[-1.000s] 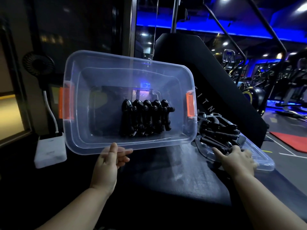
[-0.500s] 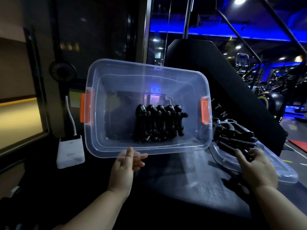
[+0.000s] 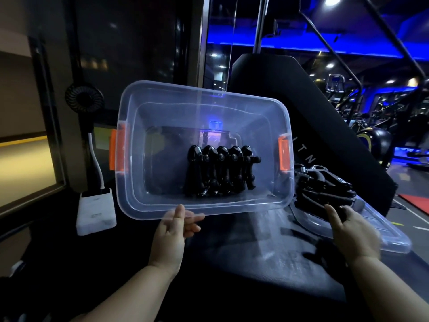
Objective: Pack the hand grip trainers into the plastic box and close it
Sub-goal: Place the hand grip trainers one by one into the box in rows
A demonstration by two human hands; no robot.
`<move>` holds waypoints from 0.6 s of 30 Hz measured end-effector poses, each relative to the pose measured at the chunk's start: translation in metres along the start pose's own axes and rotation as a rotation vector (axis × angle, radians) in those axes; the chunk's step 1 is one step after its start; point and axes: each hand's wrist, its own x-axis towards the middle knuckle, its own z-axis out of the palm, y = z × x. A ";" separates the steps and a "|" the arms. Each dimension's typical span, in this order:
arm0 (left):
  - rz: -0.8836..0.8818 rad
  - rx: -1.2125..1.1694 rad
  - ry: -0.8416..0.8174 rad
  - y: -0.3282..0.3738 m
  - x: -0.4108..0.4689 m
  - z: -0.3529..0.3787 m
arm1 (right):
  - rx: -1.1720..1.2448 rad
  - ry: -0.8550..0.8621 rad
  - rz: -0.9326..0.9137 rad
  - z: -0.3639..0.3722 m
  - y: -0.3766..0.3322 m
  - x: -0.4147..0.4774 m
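Left hand (image 3: pixel 176 226) pinches the near rim of the box (image 3: pixel 255 117), thumb on top and fingers underneath. Right hand (image 3: pixel 350 231), right of the box, curls round the near edge of a pile (image 3: pixel 325 194) of trainers on the lid (image 3: pixel 383 233). The box is tipped up with its mouth toward the wearer, long axis left to right. Inside, a row (image 3: pixel 220 173) of five trainers stands side by side, each lying across the box's width.

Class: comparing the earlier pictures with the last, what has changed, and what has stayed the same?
The right hand, earlier lying palm-down on the loose trainers heaped on the lid, has turned thumb-up and its fingers now curl round one. Unchanged: the left hand holds the tilted plastic box by its near rim, packed trainers inside.
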 end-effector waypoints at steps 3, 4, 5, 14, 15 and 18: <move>0.001 -0.007 0.001 0.000 0.000 -0.001 | 0.014 -0.003 -0.009 -0.003 -0.006 -0.001; 0.000 -0.013 0.001 0.000 0.000 -0.001 | 0.007 0.005 -0.014 -0.004 -0.008 -0.001; 0.001 -0.016 0.001 0.000 0.000 0.000 | -0.019 0.009 -0.023 -0.004 -0.008 -0.001; -0.003 -0.006 0.005 -0.001 0.001 0.002 | 0.041 -0.056 -0.130 -0.005 -0.010 -0.001; -0.005 -0.007 0.006 -0.001 0.001 0.002 | 0.060 -0.062 -0.108 -0.005 -0.011 0.000; -0.006 0.002 0.008 0.000 0.000 0.002 | 0.130 -0.072 -0.021 -0.006 -0.016 0.001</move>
